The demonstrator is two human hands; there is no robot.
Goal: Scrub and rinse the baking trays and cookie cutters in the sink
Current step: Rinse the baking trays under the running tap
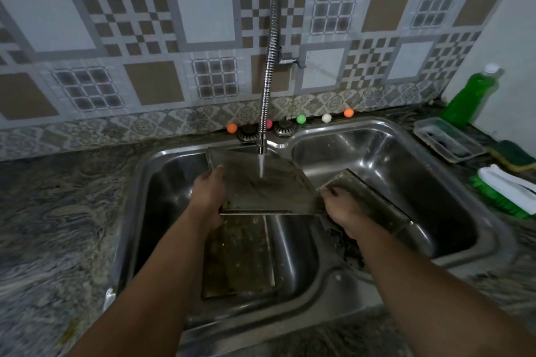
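I hold a dark, stained baking tray over the left basin of a steel double sink, under water running from the flexible tap. My left hand grips the tray's left edge. My right hand grips its right corner. A second dirty tray lies in the left basin below. A third tray leans in the right basin behind my right hand. No cookie cutters can be made out.
On the right counter stand a green dish-soap bottle, a clear plastic tub, a green and yellow sponge and a white and green scrub brush. Two drain strainers and several small coloured balls sit behind the sink.
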